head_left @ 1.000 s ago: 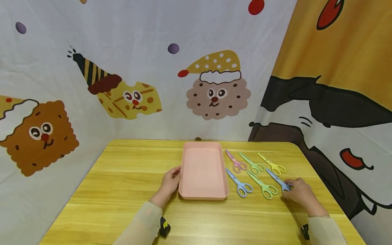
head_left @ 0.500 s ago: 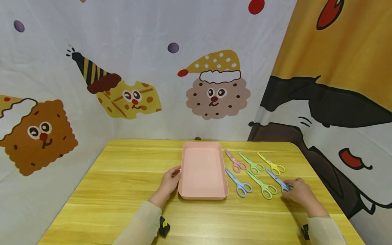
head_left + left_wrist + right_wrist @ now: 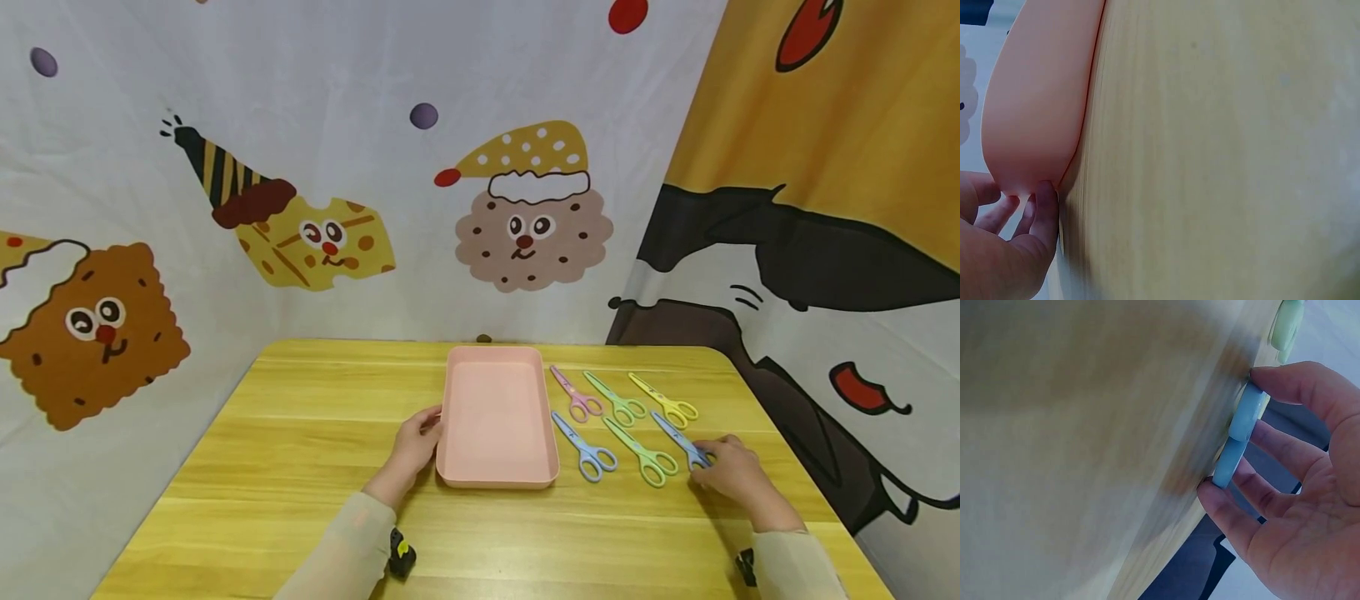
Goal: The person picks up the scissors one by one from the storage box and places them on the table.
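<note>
My left hand [image 3: 416,446] is at the left wall of an upright, shallow pink tray [image 3: 497,483]. In the left wrist view its fingertips touch the outside of the tray wall [image 3: 1041,106]. My right hand [image 3: 731,471] holds the handles of the blue scissors [image 3: 677,433] lying at the right of the group. In the right wrist view the thumb and fingers [image 3: 1229,519] span the blue handle loops [image 3: 1238,434] from both sides, low over the table. The scissors' blades point away, toward the back left.
Right of the tray lie several other closed scissors: pink [image 3: 576,396], green [image 3: 617,400], yellow [image 3: 665,402], blue [image 3: 585,447] and another green [image 3: 641,454]. The wooden table [image 3: 315,400] meets a cartoon-printed cloth [image 3: 337,100] behind.
</note>
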A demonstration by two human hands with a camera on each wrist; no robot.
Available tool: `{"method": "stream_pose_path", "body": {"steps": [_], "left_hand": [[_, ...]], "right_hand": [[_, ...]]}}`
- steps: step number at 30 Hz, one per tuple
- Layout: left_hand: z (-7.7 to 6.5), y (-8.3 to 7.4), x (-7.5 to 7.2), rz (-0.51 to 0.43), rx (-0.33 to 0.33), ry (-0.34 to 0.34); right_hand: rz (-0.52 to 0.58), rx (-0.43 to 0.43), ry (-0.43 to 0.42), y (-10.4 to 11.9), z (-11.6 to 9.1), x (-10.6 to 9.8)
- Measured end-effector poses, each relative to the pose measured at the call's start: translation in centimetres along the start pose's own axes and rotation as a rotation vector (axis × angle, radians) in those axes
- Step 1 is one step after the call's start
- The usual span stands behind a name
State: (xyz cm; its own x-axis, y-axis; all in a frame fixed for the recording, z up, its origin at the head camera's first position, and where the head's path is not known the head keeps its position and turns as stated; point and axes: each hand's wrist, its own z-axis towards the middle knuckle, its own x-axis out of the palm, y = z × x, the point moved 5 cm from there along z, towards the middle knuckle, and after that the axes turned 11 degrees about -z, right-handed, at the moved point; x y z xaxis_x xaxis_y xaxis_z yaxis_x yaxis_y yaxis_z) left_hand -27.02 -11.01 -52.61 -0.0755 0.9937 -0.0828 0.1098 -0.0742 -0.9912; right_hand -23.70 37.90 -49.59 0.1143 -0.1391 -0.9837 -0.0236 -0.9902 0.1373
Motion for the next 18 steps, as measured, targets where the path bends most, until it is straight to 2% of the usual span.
{"method": "stream_pose_path", "body": {"steps": [18], "left_hand": [[-0.04,-0.14,0.00,-0.004,0.018,-0.006]], "right_hand": [[-0.002,0.015,0.024,-0.01,0.06,0.16]]}}
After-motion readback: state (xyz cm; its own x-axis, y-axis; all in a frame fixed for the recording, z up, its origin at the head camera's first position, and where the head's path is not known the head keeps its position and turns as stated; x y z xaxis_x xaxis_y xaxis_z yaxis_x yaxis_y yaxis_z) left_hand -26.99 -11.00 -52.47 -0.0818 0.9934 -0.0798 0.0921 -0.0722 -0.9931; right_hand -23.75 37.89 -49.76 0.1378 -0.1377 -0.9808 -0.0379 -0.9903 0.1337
